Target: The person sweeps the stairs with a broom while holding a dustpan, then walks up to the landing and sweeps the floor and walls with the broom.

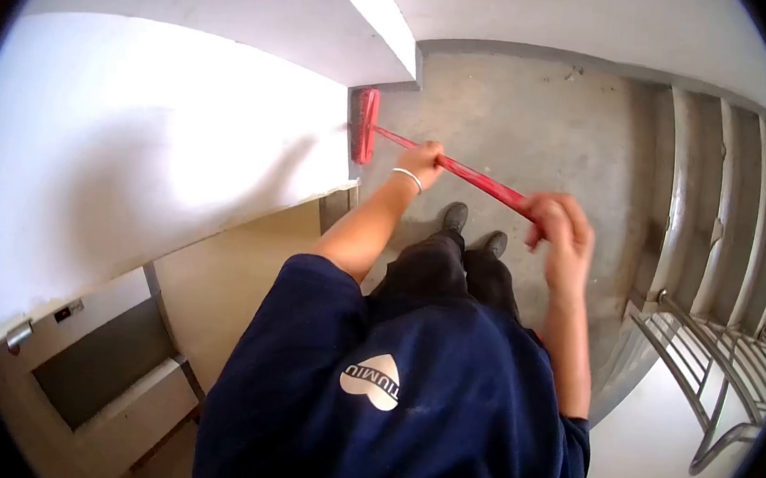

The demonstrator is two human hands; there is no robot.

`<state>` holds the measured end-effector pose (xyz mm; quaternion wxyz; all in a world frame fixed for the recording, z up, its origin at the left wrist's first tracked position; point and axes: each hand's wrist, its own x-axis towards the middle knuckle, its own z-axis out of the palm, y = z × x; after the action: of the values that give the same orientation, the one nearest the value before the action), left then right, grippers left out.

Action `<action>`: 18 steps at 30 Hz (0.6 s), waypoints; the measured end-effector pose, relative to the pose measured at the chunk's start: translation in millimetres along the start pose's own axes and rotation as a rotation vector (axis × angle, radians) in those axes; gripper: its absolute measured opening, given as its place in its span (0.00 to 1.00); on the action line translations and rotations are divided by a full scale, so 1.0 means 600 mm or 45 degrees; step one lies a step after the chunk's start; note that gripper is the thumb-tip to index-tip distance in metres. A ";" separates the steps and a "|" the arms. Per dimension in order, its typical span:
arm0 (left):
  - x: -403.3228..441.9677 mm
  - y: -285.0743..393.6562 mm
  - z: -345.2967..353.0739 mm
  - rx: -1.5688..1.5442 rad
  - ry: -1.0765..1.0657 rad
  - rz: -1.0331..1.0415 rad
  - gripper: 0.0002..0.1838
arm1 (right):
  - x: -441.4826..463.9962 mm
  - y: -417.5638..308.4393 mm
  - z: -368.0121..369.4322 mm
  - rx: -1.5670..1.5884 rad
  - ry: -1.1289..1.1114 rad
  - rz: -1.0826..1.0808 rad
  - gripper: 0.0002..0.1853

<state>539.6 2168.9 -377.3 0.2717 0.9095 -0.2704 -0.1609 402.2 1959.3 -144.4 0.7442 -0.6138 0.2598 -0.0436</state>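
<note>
A broom with a red handle and red head [367, 127] reaches across the grey floor, its head beside the base of the white wall on the left. Around the lower part of the handle, near the head, my left hand [422, 162] is closed; a white band circles that wrist. My right hand [559, 225] curls around the upper end of the red handle [488, 185], with the fingers bent over it. The bristles are hard to make out from above.
Concrete steps [714, 204] lie on the right, with a metal railing [709, 368] below them in view. A white wall [138, 126] stands left, and the grey landing floor [522, 105] has small debris near the far wall. My dark shoes [455, 216] are on the floor.
</note>
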 end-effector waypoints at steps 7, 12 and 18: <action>-0.033 0.201 -0.084 0.034 0.063 0.121 0.07 | -0.048 -0.112 -0.129 0.123 0.173 -0.365 0.18; 0.027 0.116 -0.050 0.216 0.171 0.005 0.08 | 0.011 -0.049 -0.094 0.105 0.314 -0.143 0.14; 0.060 0.112 0.041 -0.019 -0.083 -0.085 0.06 | -0.022 -0.046 -0.025 -0.025 0.144 -0.062 0.10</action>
<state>530.8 2090.6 -363.1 0.2638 0.9103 -0.2474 -0.2016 391.0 1944.3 -115.6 0.7209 -0.6238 0.2870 -0.0938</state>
